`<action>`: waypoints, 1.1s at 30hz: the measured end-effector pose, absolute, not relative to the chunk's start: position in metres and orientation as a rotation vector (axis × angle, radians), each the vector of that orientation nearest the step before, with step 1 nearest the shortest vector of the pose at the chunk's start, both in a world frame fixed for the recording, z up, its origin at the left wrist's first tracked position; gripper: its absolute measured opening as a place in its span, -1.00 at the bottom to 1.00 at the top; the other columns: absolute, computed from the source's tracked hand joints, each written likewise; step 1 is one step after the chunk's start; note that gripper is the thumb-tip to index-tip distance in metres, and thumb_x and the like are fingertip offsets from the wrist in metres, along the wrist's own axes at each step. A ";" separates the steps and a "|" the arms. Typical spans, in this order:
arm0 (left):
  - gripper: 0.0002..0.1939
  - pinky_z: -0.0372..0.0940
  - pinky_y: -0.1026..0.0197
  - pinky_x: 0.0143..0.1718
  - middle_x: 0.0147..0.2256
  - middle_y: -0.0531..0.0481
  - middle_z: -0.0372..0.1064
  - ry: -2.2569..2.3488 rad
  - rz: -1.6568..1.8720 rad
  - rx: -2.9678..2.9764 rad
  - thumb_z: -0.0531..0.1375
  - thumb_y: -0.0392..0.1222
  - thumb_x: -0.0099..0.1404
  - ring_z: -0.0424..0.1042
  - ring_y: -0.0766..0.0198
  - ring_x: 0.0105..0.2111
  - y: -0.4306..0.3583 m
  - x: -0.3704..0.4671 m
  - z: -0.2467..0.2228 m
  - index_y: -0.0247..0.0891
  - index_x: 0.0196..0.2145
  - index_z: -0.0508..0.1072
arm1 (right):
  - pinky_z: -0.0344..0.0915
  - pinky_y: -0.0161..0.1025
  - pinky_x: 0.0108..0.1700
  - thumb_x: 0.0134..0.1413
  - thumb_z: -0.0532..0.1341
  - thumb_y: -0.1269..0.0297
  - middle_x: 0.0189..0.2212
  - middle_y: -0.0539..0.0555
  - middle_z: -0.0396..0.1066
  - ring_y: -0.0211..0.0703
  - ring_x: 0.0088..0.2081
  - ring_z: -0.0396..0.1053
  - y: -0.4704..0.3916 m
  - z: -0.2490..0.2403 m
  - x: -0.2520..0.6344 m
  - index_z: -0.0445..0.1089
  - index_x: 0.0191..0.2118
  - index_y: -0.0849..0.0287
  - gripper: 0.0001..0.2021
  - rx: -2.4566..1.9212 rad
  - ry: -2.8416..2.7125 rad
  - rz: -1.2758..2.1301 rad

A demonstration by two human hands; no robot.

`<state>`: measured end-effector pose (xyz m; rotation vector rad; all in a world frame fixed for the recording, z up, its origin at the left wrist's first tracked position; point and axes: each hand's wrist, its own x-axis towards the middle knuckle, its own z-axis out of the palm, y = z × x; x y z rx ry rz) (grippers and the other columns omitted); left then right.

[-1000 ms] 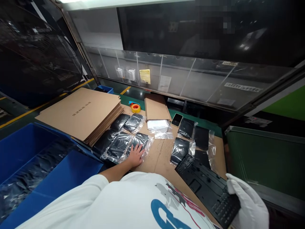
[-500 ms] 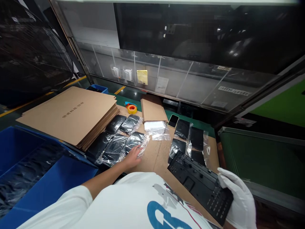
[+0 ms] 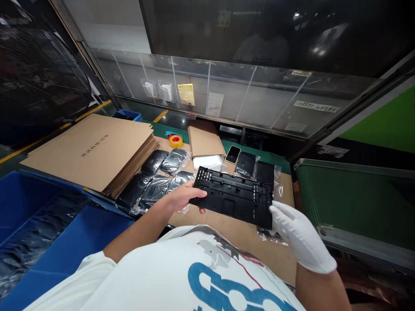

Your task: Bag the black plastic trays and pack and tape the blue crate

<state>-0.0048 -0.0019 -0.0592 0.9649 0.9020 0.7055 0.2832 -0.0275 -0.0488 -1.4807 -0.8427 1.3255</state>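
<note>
A black slotted plastic panel (image 3: 231, 196) is held level above the cardboard-covered table. My bare left hand (image 3: 186, 196) grips its left end, thumb on top and fingers beneath. At its right end, my white-gloved right hand (image 3: 287, 220) pinches the edge. Bagged black parts (image 3: 155, 190) lie in rows beside and behind my left hand. More black parts in clear bags (image 3: 245, 164) rest on the right, some partly hidden under the panel.
Stacked cardboard sheets (image 3: 94, 151) stand at left, above a blue bin (image 3: 78, 246). Behind the panel are yellow tape (image 3: 175, 141), a cardboard box (image 3: 205, 139) and a phone (image 3: 233, 154). A green conveyor (image 3: 356, 203) runs along the right.
The black panel has moved left and up, turned to lie nearly crosswise. My left hand has left the bagged parts and taken hold of its left end; my right hand moved with it.
</note>
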 end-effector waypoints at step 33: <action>-0.47 0.06 0.37 -0.69 -0.74 0.12 0.18 1.313 1.004 1.724 0.10 0.08 0.31 0.16 0.44 -0.72 0.002 -0.018 -0.048 -0.29 -0.70 0.24 | 0.43 -0.24 -0.49 0.04 0.16 -0.15 -0.18 0.13 0.53 -0.13 -0.39 0.47 -0.049 -0.050 0.287 0.51 -0.25 0.04 -0.61 -0.981 -0.406 1.843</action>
